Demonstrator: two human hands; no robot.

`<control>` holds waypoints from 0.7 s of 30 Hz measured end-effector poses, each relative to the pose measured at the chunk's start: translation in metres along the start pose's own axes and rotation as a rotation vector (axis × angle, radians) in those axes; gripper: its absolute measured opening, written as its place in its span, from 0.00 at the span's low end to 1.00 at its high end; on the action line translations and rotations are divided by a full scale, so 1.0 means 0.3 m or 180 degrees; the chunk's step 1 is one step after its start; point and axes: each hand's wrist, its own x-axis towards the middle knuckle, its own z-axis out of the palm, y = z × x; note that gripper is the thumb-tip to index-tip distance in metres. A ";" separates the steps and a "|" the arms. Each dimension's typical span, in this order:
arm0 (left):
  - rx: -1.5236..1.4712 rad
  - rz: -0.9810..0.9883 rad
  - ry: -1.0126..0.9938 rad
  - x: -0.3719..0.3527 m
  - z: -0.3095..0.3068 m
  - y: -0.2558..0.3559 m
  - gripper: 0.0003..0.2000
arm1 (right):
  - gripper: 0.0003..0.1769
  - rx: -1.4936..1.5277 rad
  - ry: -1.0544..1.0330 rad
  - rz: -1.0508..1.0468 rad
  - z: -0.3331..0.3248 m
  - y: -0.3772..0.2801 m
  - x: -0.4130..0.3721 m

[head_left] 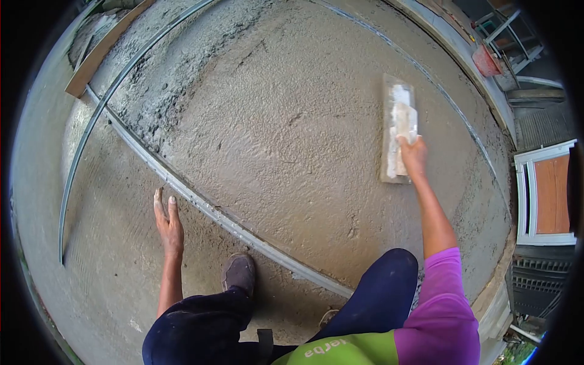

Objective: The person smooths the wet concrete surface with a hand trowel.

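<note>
My right hand [413, 157] is closed around the handle of a rectangular hand float [392, 131], smeared with pale cement. The float lies against the wet concrete [286, 134] on the right side, its long side pointing away from me. My left hand [170, 228] holds nothing; its fingers are stretched and a little apart. It hovers over the smoother concrete on the near left, close to a long straight metal strip [231, 225] that borders the rough wet area. Some grey cement shows on the left fingertips.
A thin metal bar [82, 146], curved in this view, crosses the strip at upper left beside a wooden board [109, 48]. Loose, lumpy concrete [164, 91] is heaped there. Another strip [456, 100] runs along the right. Beyond the edge are a red bucket [486, 61] and a framed panel [550, 193].
</note>
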 end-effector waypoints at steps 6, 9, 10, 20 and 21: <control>0.0124 -0.0045 -0.0099 0.011 -0.006 -0.039 0.34 | 0.34 -0.0858 -0.0128 0.0496 0.033 0.155 0.400; 0.0236 0.0012 -0.0105 0.005 -0.010 -0.063 0.35 | 0.34 -0.0824 -0.0341 0.0068 0.156 -0.051 0.409; 0.0253 0.0050 -0.0101 0.002 -0.010 -0.070 0.35 | 0.34 -0.0877 -0.0414 -0.0176 0.191 -0.145 0.381; 0.0166 -0.0004 -0.0103 -0.051 0.029 -0.013 0.34 | 0.21 -0.0526 -0.2075 -0.2355 0.287 -0.667 -0.317; 0.0133 0.0029 -0.0082 -0.052 0.025 -0.014 0.34 | 0.21 -0.0633 -0.2297 -0.2473 0.244 -0.651 -0.382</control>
